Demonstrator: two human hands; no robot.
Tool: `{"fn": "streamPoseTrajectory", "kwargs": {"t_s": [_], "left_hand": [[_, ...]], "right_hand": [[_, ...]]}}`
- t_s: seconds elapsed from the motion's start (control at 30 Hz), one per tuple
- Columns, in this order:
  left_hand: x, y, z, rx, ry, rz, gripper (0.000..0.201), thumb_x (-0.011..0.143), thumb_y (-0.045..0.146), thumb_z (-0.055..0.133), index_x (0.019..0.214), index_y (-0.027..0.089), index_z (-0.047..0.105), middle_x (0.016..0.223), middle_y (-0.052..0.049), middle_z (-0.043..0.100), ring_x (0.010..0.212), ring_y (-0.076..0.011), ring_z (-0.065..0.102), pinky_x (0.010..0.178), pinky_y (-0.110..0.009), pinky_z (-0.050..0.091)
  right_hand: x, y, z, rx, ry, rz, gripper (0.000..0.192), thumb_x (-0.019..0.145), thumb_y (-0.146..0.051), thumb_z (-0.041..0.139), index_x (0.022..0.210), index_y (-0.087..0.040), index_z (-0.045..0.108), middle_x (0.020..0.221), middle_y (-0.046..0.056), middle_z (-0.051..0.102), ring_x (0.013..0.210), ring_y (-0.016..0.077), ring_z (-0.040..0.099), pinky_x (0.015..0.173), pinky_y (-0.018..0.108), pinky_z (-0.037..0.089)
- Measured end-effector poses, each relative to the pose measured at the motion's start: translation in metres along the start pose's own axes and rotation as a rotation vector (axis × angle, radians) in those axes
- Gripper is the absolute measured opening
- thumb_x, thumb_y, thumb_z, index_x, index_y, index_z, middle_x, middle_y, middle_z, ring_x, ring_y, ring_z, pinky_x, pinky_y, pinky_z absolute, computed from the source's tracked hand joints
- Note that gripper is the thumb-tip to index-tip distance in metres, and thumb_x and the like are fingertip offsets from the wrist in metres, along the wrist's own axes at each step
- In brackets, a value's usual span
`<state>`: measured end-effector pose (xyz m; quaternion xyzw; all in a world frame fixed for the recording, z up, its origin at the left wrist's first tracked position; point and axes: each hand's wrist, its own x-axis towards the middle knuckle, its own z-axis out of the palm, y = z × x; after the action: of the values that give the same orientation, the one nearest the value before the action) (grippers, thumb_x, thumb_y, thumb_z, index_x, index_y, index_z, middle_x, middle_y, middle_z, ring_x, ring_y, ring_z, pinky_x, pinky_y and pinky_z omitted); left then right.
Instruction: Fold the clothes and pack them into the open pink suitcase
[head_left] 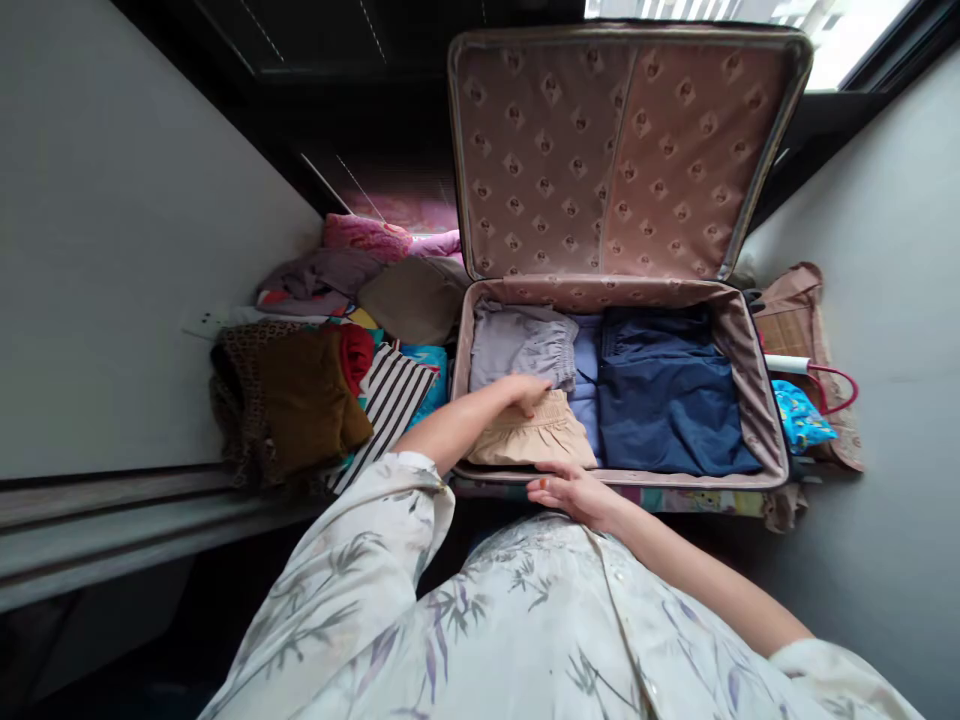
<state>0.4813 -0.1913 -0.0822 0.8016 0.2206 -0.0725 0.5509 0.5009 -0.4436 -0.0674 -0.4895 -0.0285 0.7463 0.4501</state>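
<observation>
The beige folded garment [534, 432] lies in the near left corner of the open suitcase [759, 420], against its near edge. The left hand [525, 392] rests on the garment's far edge, fingers curled down and pressed together on the cloth where it meets the grey folded garment [519, 345]. The right hand [571, 492] sits at the near rim, fingers extended and close together, touching the beige piece's near hem. Judged step: seating and flattening this piece in its place. The next move likely calls for even downward pressure toward the corner without disturbing neighbouring folds. A lilac item [586, 372] lies at the middle, and navy folded clothing [667, 395] fills the right side. The patterned lid [615, 150] stands upright at the far edge. A clothes pile [322, 380] lies outside, beside the left wall.
</observation>
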Motion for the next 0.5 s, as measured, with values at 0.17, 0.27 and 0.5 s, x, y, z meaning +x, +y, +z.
{"fn": "streamPoseTrajectory", "kwargs": {"t_s": [0.17, 0.27, 0.5], "left_hand": [[-0.071, -0.041, 0.039, 0.588, 0.132, -0.069, 0.082, 0.086, 0.034, 0.074, 0.159, 0.025, 0.038, 0.165, -0.020, 0.027, 0.152, -0.0432, 0.021, 0.121, -0.066, 0.016], [-0.116, -0.065, 0.040, 0.809, 0.079, -0.144, 0.100, 0.078, 0.038, 0.084, 0.162, 0.036, 0.030, 0.172, -0.015, 0.007, 0.155, -0.0491, 0.005, 0.119, -0.072, 0.013], [-0.115, -0.116, 0.059, 0.926, -0.127, -0.356, 0.118, 0.070, 0.041, 0.089, 0.165, 0.038, 0.019, 0.173, -0.017, -0.005, 0.152, -0.0586, -0.002, 0.115, -0.079, 0.009]], "right_hand": [[-0.018, -0.036, -0.069, -0.797, 0.018, -0.333, 0.056, 0.091, -0.049, 0.064, 0.140, -0.023, 0.063, 0.126, 0.013, 0.070, 0.111, 0.0275, 0.068, 0.103, 0.051, 0.052], [0.002, -0.047, -0.090, -1.330, 0.190, -0.538, 0.068, 0.091, -0.039, 0.066, 0.156, -0.032, 0.047, 0.160, 0.015, 0.042, 0.141, 0.0367, 0.046, 0.110, 0.058, 0.043], [0.107, -0.034, -0.082, -1.953, -0.116, -0.574, 0.098, 0.071, -0.016, 0.083, 0.154, -0.048, 0.043, 0.174, 0.006, 0.012, 0.155, 0.0516, 0.005, 0.114, 0.078, 0.015]]}}
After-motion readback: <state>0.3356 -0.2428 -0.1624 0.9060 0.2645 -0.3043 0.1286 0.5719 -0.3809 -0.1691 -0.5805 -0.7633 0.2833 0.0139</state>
